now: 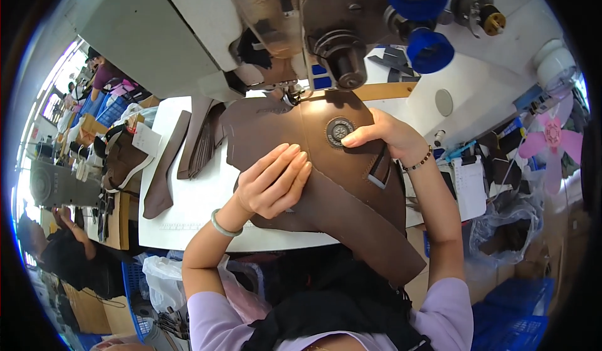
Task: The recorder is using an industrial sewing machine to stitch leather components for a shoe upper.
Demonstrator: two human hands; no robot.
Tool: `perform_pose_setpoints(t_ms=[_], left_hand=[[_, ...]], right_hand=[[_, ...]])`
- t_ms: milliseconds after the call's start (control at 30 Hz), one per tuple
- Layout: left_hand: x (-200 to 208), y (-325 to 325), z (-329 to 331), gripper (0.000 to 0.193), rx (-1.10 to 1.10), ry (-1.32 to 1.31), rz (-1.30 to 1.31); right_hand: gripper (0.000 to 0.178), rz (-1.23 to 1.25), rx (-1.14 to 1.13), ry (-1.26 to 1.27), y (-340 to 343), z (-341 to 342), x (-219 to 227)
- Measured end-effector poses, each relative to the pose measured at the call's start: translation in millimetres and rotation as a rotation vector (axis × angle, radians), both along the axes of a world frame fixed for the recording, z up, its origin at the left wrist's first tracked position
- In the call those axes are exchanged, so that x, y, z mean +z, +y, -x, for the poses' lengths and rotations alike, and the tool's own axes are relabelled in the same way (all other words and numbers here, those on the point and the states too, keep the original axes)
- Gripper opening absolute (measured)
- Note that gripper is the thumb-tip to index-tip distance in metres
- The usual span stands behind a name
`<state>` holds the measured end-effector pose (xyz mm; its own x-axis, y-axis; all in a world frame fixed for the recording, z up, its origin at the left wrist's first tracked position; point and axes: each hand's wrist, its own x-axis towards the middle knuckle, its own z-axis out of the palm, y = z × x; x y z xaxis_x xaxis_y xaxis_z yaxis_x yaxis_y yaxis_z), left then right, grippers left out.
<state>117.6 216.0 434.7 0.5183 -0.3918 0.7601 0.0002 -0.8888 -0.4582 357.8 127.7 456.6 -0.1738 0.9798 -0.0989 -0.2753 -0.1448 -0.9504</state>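
Strips (199,144) left of panel (316,157)

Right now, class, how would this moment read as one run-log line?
Left hand: bunched over brown leather | Right hand: gripping leather at round badge | Leather: far edge at sewing machine

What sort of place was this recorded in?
Probably a sewing workshop, perhaps for footwear: a sewing machine stands over the brown piece, brown strips lie on the white table, and what looks like a brown shoe sits at left.
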Motion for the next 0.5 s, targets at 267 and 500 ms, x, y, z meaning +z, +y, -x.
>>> perform_pose_setpoints(t_ms=[267, 500], left_hand=[[5.4, -4.0, -0.3, 0.012, 0.005, -0.020, 0.001], [18.9, -9.5, 6.0, 0.015, 0.005, 0.029, 0.031]], right_hand=[[0.043, 0.009, -0.091, -0.077, -3.7, 3.1, 5.0], [0.031, -0.083, -0.249, -0.236, -13.5, 14.1, 20.4]])
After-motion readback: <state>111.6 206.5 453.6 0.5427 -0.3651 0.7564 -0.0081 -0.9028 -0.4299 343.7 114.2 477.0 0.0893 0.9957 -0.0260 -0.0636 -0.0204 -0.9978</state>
